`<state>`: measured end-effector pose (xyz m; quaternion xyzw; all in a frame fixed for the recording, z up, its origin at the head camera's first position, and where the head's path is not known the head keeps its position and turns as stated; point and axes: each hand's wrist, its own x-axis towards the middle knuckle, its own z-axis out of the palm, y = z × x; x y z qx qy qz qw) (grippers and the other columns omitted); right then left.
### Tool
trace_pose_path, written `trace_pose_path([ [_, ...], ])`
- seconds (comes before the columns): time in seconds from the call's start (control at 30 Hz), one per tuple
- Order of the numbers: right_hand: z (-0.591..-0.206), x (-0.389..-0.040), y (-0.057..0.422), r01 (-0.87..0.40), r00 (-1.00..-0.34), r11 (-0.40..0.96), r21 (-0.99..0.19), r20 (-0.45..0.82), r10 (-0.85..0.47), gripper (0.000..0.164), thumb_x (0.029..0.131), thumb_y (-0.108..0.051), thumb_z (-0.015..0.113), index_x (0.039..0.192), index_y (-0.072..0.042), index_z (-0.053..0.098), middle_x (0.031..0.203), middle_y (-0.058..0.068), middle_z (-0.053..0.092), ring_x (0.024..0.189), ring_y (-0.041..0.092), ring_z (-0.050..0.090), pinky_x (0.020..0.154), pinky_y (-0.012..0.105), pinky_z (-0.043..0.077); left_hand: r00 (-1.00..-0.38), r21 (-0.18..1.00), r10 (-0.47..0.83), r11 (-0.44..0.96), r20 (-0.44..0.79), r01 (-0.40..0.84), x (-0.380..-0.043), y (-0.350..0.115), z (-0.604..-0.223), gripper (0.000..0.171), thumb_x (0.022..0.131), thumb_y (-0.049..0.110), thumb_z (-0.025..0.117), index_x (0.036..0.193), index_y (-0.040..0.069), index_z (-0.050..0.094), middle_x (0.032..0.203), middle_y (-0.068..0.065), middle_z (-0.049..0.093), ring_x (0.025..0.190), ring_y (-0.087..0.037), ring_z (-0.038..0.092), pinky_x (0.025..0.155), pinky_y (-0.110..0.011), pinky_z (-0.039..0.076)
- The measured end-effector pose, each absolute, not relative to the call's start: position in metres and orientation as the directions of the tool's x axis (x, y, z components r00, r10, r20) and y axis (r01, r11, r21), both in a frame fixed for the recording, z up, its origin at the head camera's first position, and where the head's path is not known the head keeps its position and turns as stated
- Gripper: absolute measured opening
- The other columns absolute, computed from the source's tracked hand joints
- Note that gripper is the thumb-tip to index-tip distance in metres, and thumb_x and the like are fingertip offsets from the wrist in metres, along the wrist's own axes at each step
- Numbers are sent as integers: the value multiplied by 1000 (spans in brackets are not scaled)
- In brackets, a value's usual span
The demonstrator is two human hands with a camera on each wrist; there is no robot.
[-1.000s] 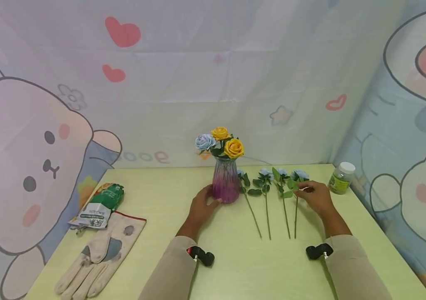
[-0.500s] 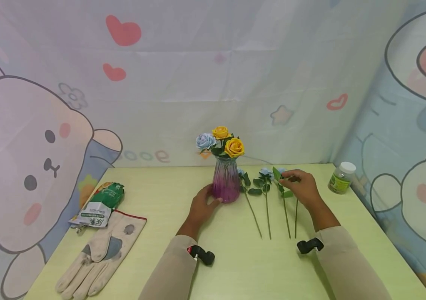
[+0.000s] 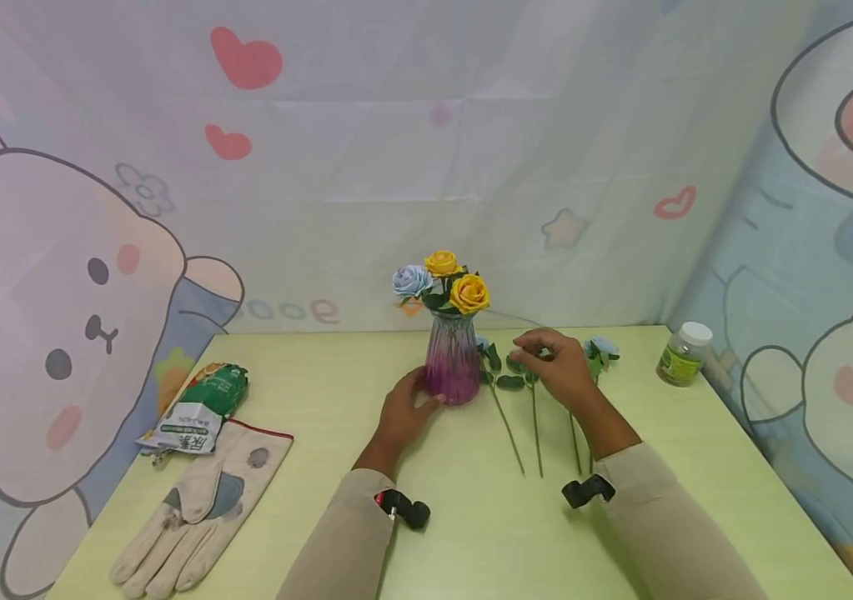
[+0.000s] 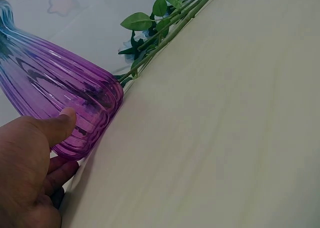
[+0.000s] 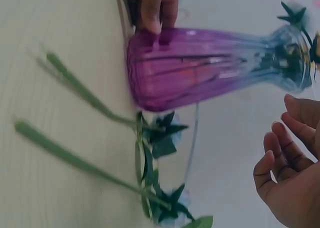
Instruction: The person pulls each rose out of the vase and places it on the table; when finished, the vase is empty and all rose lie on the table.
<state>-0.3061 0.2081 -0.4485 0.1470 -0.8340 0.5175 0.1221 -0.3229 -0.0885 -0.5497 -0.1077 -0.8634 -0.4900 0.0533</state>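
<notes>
A ribbed glass vase, purple below and clear blue above, stands upright holding a light blue rose and two yellow roses. My left hand grips its lower part, the thumb in front and fingers round the far side, as the left wrist view confirms. Several blue roses with green stems lie in a row to the vase's right, such as the outermost rose. Above the middle ones hovers my right hand, partly hiding them. In the right wrist view its loosely bent fingers hold nothing.
A work glove with grey patches lies at the table's left, touching a green and white packet. At the back right stands a white-capped jar. A printed cloth backdrop hangs behind the table.
My right hand has moved left from the outermost rose across the row, uncovering that rose and now covering the middle ones. The left hand and vase have stayed put.
</notes>
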Motion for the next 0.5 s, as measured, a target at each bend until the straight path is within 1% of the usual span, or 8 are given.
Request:
trace_pose_path([
  [0.1,-446,-304,193,-399,-916,368,-840,384,-117,23,103,-15,77,122,0,79,127,19,70,100,8,61,83,19,56,-971,836,133,494,199,239,-323,-88,-549,71,103,28,78,162,1,48,159,-20,61,154,-39,53,135,-55,35],
  [0.2,-443,-300,179,-421,-906,323,-848,412,-98,20,103,-13,78,116,1,79,128,20,70,99,4,61,80,17,55,-972,833,134,500,194,236,-323,-88,-550,71,103,29,77,162,1,48,159,-21,61,154,-39,52,135,-56,34],
  [0.3,-439,-297,166,-459,-885,294,-838,460,-69,18,102,-11,78,114,2,80,128,20,68,80,1,55,68,18,49,-973,836,133,499,190,231,-323,-88,-550,72,103,29,77,162,1,47,160,-20,60,155,-39,52,135,-55,34],
  [0.33,-437,-296,162,-472,-877,290,-832,478,-57,18,101,-11,79,114,1,80,129,19,67,81,0,54,66,18,48,-973,836,132,497,190,231,-323,-88,-550,72,103,29,77,162,1,47,160,-21,60,155,-40,52,135,-55,34],
  [0.4,-434,-296,154,-494,-862,275,-825,506,-30,21,100,-11,80,118,1,79,133,19,65,85,2,53,65,19,46,-972,840,132,489,194,234,-322,-88,-549,72,103,28,77,161,0,47,159,-21,60,154,-40,53,135,-56,34],
  [0.43,-432,-295,151,-499,-858,270,-824,514,-16,24,100,-11,80,121,0,79,136,18,63,88,6,55,67,19,47,-972,842,132,486,196,235,-322,-88,-549,72,102,28,77,161,0,48,159,-22,60,153,-40,53,135,-56,34],
  [0.5,-428,-295,145,-487,-862,262,-833,508,11,29,100,-12,81,127,-1,76,140,17,61,108,14,56,74,19,49,-972,843,131,484,197,236,-323,-88,-549,72,102,28,78,161,0,48,159,-22,60,153,-40,54,135,-56,34],
])
